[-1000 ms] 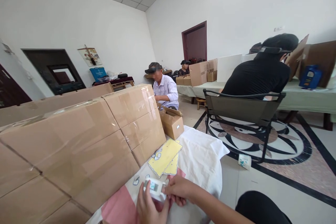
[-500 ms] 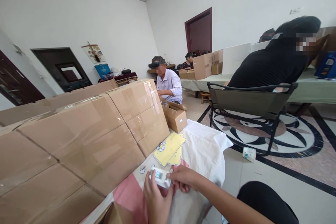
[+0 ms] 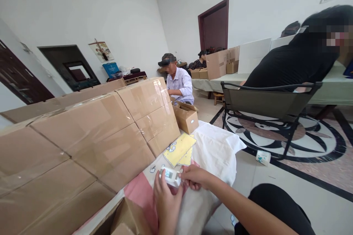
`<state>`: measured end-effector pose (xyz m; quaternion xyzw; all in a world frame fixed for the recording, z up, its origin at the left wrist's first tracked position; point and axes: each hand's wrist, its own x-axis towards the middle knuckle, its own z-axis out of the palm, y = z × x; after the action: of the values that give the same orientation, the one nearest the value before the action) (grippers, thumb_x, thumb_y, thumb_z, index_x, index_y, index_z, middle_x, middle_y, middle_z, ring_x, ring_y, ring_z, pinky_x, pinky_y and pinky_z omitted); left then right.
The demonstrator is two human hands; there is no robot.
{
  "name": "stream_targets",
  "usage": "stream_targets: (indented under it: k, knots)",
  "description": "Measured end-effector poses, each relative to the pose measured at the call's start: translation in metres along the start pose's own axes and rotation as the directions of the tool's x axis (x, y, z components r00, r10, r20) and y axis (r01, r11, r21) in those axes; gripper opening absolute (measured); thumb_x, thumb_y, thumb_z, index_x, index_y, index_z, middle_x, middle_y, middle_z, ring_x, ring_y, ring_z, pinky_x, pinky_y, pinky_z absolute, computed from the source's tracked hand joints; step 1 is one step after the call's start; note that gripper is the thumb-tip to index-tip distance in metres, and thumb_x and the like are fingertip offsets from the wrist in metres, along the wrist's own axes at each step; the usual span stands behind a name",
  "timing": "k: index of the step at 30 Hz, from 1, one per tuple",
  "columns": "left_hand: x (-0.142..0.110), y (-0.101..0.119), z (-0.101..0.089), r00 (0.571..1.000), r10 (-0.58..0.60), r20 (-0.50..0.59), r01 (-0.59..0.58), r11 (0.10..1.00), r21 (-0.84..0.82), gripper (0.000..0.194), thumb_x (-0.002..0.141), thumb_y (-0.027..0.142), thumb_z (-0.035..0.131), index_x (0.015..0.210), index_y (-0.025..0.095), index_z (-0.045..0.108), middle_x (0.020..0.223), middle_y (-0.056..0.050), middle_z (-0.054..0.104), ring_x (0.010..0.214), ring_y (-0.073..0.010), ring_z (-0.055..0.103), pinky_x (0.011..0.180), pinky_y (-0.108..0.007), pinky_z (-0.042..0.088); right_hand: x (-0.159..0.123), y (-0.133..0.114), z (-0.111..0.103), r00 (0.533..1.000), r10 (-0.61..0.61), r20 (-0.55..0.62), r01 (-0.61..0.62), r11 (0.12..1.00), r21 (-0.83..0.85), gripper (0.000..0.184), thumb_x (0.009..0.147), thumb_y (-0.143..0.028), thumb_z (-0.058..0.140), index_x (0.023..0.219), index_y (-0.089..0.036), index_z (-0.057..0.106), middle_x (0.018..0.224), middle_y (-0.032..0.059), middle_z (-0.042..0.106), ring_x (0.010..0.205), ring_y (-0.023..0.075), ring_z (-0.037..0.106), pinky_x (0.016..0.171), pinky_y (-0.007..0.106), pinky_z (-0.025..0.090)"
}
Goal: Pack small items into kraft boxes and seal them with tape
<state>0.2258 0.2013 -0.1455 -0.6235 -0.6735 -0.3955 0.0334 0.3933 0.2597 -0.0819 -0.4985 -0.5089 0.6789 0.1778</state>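
My left hand cups a small white box with a blue-and-white label from below. My right hand pinches the box's right end with fingers closed. Both hands hover over a table draped in white and pink cloth. Just beyond the box lie yellow backing sheets with white stickers, and a loose sticker sits on the cloth to the left.
Stacked taped cardboard cartons wall the left side. An open small carton sits at the table's far end, another open carton below my hands. A folding chair with a seated person stands right; a small white roll lies on the floor. Other people work farther back.
The view has tilted down and shifted, bringing an open carton into view at the bottom. My hands keep holding the small box, with the right fingers still at its end.
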Motion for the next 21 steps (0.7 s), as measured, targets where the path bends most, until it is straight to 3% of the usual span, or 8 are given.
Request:
stream_targets:
  k: [4,8,15,21]
  knots:
    - [0.001,0.007,-0.007,0.999,-0.042,0.023,0.041,0.998,0.038,0.077,0.087,0.05,0.066,0.151,0.018,0.038,0.155,-0.021,0.046,0.139,-0.0404,0.05,0.106,-0.055,0.052,-0.001,0.004,-0.005,0.998,-0.031,0.059,0.03,1.0,0.008,0.015,0.087,-0.016,0.059,0.073,-0.017,0.055,0.056,-0.0046,0.058,0.035,0.0057,0.044,0.031,0.016,0.025]
    - [0.003,0.01,-0.01,0.999,-0.043,0.026,0.042,0.998,0.056,0.079,0.086,0.049,0.066,0.152,0.016,0.037,0.154,-0.022,0.047,0.138,-0.0413,0.051,0.106,-0.056,0.051,-0.001,0.003,-0.006,0.996,-0.031,0.085,0.031,1.0,0.005,0.013,0.084,-0.012,0.055,0.073,-0.017,0.053,0.057,-0.0044,0.058,0.036,0.0067,0.047,0.032,0.016,0.027]
    - [0.008,0.022,-0.022,0.994,-0.095,0.049,0.092,0.994,0.058,0.082,0.079,0.045,0.075,0.148,0.018,0.041,0.146,-0.018,0.054,0.132,-0.0405,0.054,0.107,-0.054,0.049,-0.003,-0.002,-0.007,0.993,-0.026,0.118,0.029,0.999,-0.025,0.018,0.092,-0.013,0.053,0.074,-0.017,0.052,0.057,-0.0061,0.055,0.037,0.0047,0.047,0.033,0.015,0.027]
    - [0.009,0.029,-0.029,0.987,-0.148,0.06,0.144,0.988,0.055,0.089,0.072,0.043,0.084,0.148,0.018,0.044,0.155,-0.02,0.042,0.142,-0.0411,0.045,0.115,-0.055,0.043,-0.003,-0.002,-0.006,0.991,-0.028,0.129,0.033,0.999,-0.032,0.022,0.1,-0.018,0.053,0.078,-0.017,0.049,0.059,-0.0078,0.052,0.037,0.0022,0.044,0.033,0.015,0.025]
